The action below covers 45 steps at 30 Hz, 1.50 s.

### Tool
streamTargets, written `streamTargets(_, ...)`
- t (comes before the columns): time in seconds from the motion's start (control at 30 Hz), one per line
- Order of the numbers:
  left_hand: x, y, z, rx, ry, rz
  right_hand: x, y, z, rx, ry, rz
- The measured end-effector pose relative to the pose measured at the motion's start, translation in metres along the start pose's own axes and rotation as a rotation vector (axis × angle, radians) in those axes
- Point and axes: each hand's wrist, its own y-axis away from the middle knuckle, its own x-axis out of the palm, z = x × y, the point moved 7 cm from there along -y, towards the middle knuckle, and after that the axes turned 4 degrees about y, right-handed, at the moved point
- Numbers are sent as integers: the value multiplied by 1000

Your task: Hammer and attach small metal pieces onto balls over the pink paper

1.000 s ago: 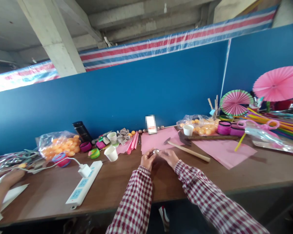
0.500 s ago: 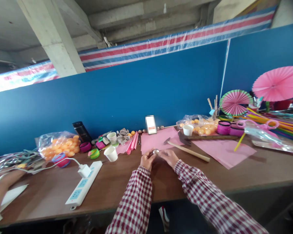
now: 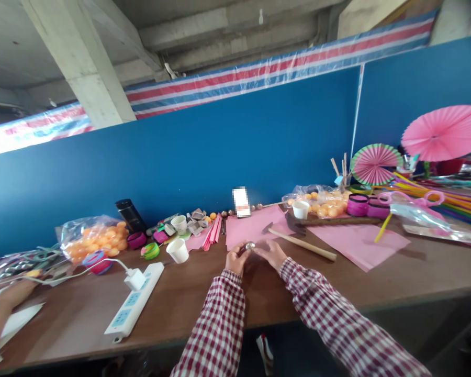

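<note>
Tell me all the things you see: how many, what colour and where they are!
Shiny thing: one, silver, front middle
Pale-handled hammer: one, dark-headed, right of middle
Paper sheets: several, pink, middle and right
Paper cups: three, white, two left, one right
Bags of balls: two, clear with orange, back left and right
Cylinder: one, black, back left
Power strip: one, white, front left
Fans: two, pink, one green-edged, right
Blurred thing: one, white, back middle
Table: one, brown, across the front
Wall panels: two, blue, behind
Another person's hand: one, bare, left edge
Left hand: one, bare, holding the shiny thing
Right hand: one, bare, close beside it
</note>
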Motion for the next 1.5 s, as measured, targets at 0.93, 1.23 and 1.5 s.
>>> streamTargets(0.93, -2, 0, -2, 2, -32, -35, 6, 2, 6, -13, -58, 95)
streamTargets(1.23, 3, 4, -9, -28, -41, -12, 5, 4, 7, -2, -77, 86)
streamTargets(1.5, 4, 3, -12, -33, -59, -22, 6, 4, 6, 2, -84, 104)
